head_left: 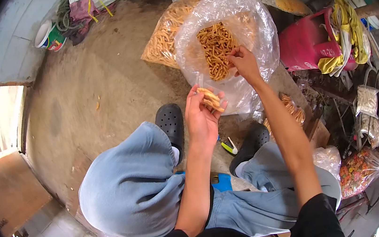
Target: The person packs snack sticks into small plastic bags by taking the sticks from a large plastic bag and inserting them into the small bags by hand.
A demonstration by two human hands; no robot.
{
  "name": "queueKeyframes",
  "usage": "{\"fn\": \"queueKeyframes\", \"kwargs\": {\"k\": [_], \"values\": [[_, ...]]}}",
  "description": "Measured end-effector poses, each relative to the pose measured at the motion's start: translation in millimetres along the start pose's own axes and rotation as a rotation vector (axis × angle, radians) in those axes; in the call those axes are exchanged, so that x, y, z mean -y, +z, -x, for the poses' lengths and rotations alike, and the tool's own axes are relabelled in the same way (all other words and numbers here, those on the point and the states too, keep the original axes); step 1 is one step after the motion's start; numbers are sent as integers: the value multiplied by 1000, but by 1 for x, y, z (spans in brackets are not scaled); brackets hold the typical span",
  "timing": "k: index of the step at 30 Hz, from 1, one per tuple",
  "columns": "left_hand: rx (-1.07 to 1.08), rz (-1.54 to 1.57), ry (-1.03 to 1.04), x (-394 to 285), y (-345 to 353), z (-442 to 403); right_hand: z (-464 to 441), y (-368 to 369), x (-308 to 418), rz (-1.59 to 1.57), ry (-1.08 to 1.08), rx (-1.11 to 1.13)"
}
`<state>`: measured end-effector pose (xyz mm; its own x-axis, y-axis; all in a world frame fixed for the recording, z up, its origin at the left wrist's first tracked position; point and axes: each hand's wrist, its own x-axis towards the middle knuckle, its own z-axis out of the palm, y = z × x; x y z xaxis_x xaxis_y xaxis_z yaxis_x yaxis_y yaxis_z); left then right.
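My left hand [202, 117] is closed around a small clear plastic bag [211, 99] with several pale golden snack sticks in it. The bag's open end points up and away from me. Over the large clear plastic bag [253, 20], its mouth spread wide, is my right hand [244, 63]. Its fingers are pinched together at the right edge of a heap of brown fried snack sticks [216, 44]. Whatever lies between those fingertips is too small to make out.
A full bag of paler sticks [165, 38] leans behind on the left. At right lies a pink gas cylinder [303, 43] with yellow cloth on it. Green-handled scissors [229, 147] rest between my shoes. Bagged colourful snacks [359, 173] sit lower right; a bucket [50, 37] stands far left.
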<state>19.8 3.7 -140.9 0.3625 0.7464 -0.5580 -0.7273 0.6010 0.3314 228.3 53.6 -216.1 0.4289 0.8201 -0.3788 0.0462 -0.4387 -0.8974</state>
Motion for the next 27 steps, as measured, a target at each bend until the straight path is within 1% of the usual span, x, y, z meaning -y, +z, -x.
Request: {"fn": "queueKeyframes", "kwargs": {"k": [2, 3, 7, 8, 12, 14, 15, 18, 23, 27], "values": [[-19, 4, 15, -1, 4, 0, 17, 1, 9, -23, -5, -59], [-20, 11, 19, -2, 3, 1, 27, 1, 12, -17, -8, -54], [96, 33, 20, -2, -1, 1, 87, -10, 35, -343, -67, -276], [143, 37, 22, -3, -2, 1, 108, -16, 42, -381, -62, -298], [137, 42, 13, -5, 0, 6, 198, -18, 67, -480, -37, -356], [169, 41, 13, -5, -1, 7, 226, -9, 67, -498, -114, -343], [168, 45, 10, -5, 1, 8, 231, -4, 69, -493, -112, -345], [188, 29, -38, -3, 4, 16, 244, 6, 69, -521, -246, -326], [260, 5, -83, -1, 14, 34, 247, 15, 64, -496, -236, -402], [280, -30, -80, -1, 20, 49, 252, 18, 67, -586, -270, -395]]}}
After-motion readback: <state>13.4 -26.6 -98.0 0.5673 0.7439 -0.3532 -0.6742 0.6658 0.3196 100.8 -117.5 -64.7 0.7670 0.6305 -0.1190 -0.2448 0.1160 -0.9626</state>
